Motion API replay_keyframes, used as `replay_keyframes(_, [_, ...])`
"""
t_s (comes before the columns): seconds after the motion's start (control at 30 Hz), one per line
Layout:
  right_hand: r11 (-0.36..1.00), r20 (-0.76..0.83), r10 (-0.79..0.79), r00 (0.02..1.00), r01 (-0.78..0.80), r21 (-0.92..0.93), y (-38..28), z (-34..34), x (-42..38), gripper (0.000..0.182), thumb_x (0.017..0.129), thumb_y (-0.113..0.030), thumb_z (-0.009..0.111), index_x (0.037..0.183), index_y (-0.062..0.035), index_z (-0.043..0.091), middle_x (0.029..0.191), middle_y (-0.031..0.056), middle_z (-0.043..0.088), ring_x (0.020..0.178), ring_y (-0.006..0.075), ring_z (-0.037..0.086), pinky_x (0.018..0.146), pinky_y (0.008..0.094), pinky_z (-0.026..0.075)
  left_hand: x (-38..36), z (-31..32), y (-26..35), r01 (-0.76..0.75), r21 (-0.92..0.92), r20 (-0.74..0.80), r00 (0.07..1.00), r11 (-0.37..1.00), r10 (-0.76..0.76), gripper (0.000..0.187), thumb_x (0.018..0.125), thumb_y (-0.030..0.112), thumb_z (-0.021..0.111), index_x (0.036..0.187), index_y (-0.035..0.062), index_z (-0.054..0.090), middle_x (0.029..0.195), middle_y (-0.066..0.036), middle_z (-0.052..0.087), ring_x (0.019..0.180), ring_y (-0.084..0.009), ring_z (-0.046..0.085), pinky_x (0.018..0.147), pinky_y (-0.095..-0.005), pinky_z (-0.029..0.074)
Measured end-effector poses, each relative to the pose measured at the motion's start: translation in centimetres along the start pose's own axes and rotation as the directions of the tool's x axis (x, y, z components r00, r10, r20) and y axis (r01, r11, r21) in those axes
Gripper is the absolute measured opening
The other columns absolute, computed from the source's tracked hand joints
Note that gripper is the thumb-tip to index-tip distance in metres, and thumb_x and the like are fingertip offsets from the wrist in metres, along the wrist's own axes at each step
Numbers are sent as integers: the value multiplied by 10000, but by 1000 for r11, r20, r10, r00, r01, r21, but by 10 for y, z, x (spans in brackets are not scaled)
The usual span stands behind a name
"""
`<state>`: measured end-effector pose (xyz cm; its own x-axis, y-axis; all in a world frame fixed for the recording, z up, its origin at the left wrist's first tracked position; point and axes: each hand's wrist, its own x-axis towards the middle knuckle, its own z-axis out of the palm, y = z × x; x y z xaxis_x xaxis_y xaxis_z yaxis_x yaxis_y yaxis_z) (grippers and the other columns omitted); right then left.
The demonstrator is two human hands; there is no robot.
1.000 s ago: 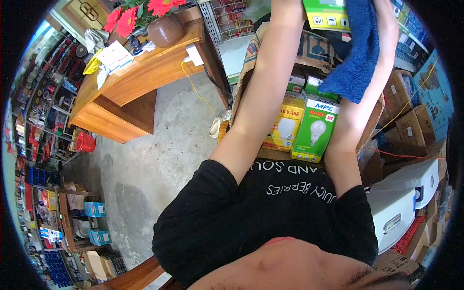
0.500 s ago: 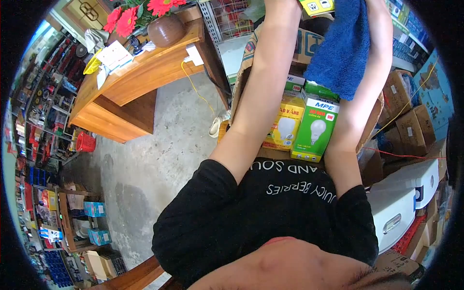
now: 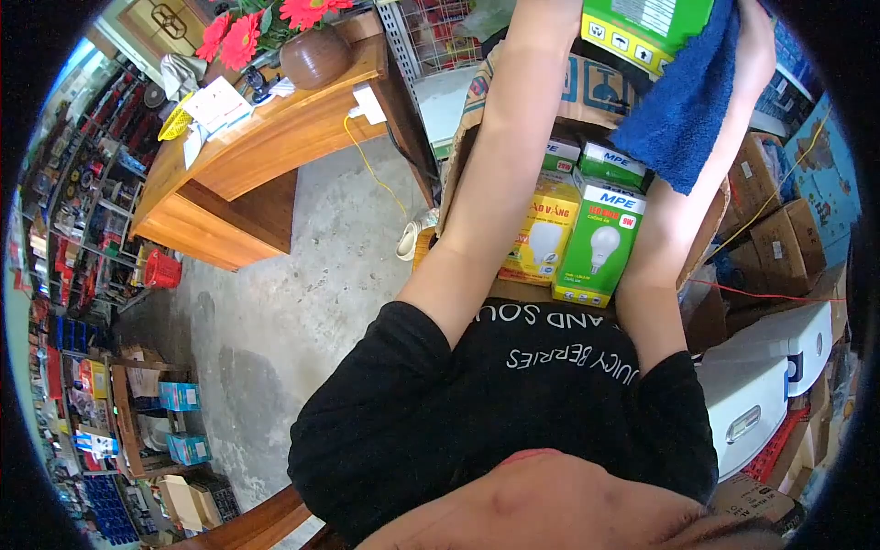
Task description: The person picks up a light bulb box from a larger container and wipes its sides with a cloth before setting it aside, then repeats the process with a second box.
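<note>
My left forearm (image 3: 518, 119) reaches up past the top edge, so my left hand is out of view. Beside its wrist, a green and yellow box (image 3: 632, 32) is partly cut off by the top edge. My right hand (image 3: 753, 20) shows only in part at the top right, its fingers hidden, with a blue cloth (image 3: 683, 119) hanging from it against the box. Below, between my forearms, an open cardboard carton (image 3: 600, 92) holds a green MPE bulb box (image 3: 600, 247), a yellow bulb box (image 3: 543, 234) and other green boxes (image 3: 612, 165) behind.
To the left stands a wooden desk (image 3: 247, 197) with a brown flower pot (image 3: 316, 60) and papers. A yellow cord (image 3: 371, 165) runs down to the concrete floor (image 3: 316, 302). Shelves of goods line the far left; brown cartons (image 3: 784, 252) and a white appliance (image 3: 752, 394) stand right.
More of the green and yellow box shows at the top. The blue cloth and my right hand have shifted right, uncovering the green box behind the front MPE box.
</note>
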<state>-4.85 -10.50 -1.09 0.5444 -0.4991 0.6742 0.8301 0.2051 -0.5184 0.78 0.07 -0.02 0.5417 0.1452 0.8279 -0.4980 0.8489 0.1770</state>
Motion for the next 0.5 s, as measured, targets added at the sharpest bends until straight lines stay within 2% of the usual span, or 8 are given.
replay_keyframes(0.2, [1000,-100,18,995,-18,-4,-9,9,1,242,881,-288,595,811,-59,623,697,9,580,561,89,531,524,200,407,0,0,-1,5,37,34,999,999,-7,569,883,534,472,1151,33,509,1029,-83,561,924,-175,545,794,-270,432])
replay_keyframes(0.3, [1000,-10,-3,1000,3,3,1,6,5,235,880,-281,596,835,-52,620,718,10,583,582,90,534,539,199,408,0,0,-1,9,56,50,999,998,-12,567,882,534,477,1141,31,512,1015,-83,565,911,-172,551,782,-264,439])
replay_keyframes(0.5, [1000,64,-18,998,18,4,5,5,7,228,879,-267,599,884,-39,614,760,13,589,623,91,539,569,198,411,-1,0,0,12,92,75,997,996,-19,562,880,534,486,1121,27,518,989,-85,572,886,-165,562,758,-253,452])
